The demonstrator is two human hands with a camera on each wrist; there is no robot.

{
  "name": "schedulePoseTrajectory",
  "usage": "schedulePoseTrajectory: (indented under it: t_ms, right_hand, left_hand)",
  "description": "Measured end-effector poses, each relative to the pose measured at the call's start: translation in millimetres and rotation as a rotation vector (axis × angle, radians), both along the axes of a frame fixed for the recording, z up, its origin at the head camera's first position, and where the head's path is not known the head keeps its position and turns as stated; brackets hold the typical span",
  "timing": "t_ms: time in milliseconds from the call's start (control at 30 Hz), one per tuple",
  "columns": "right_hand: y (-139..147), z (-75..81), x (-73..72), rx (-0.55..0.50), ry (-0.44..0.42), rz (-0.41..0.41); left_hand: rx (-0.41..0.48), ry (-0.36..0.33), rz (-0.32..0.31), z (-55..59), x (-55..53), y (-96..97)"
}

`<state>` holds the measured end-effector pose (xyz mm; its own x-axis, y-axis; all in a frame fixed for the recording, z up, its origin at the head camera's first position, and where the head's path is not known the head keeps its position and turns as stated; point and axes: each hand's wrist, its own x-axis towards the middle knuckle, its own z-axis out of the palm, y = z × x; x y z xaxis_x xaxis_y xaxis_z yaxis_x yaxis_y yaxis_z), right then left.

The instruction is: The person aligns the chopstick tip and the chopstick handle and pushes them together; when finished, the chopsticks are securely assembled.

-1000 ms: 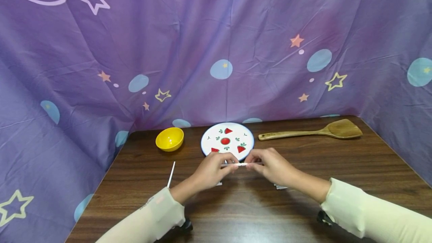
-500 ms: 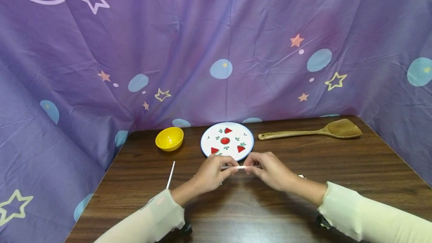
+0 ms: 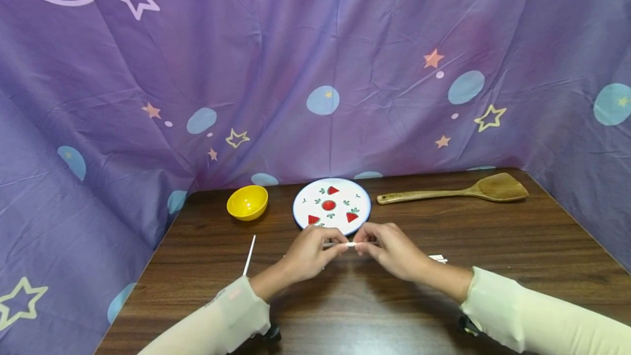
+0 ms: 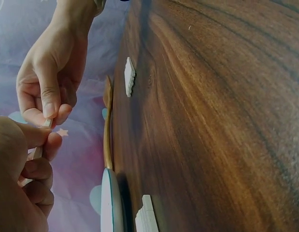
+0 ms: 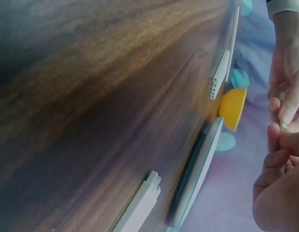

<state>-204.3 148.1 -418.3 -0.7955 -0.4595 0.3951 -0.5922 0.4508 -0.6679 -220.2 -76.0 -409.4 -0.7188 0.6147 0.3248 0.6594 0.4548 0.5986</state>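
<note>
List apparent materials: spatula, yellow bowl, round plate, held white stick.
Spatula: likely wood, satin; brown tone, faint streaks.
Yellow bowl: glossy plastic or glazed ceramic; bright highlights inside.
Round plate: smooth ceramic or melamine; even white face, printed fruit.
White stick: matte-looking, largely covered; paper, plastic or wood, can't tell.

Right hand [image 5: 278,188] and left hand [image 5: 288,72], both pinching a pale sliver [image 5: 283,125], likely a stick, mostly hidden | wood-grain table [image 5: 91,121]: yellow bowl [image 5: 232,108], plate [image 5: 200,166], thin white rod [image 5: 233,43], ridged white bundle [image 5: 220,75] toward far edge; second white bundle [image 5: 139,205], nearer
</note>
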Motion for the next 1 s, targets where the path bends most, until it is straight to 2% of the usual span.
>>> schedulePoseTrajectory:
  t_ms: [333, 600, 833, 1000]
  right_hand:
    - [1, -3.0, -2.2, -0.019, 0.012, 0.032]
    - [4, -3.5, -8.2, -0.008, -0.073, 0.078]
    - [12, 2.3, -12.9, 0.017, -0.124, 0.068]
    - [19, 5.1, -16.3, -0.011, -0.182, 0.035]
  left_hand:
    - [-0.036, 0.032, -0.011, 1.3, -1.0, 0.4]
    - [-0.11, 0.029, 0.006, 3.3, -2.7, -3.9]
    - [-0.086, -0.066, -0.006, 4.9, -3.3, -9.5]
    - [-0.035, -0.129, 0.003, 3.0, -3.1, -13.9]
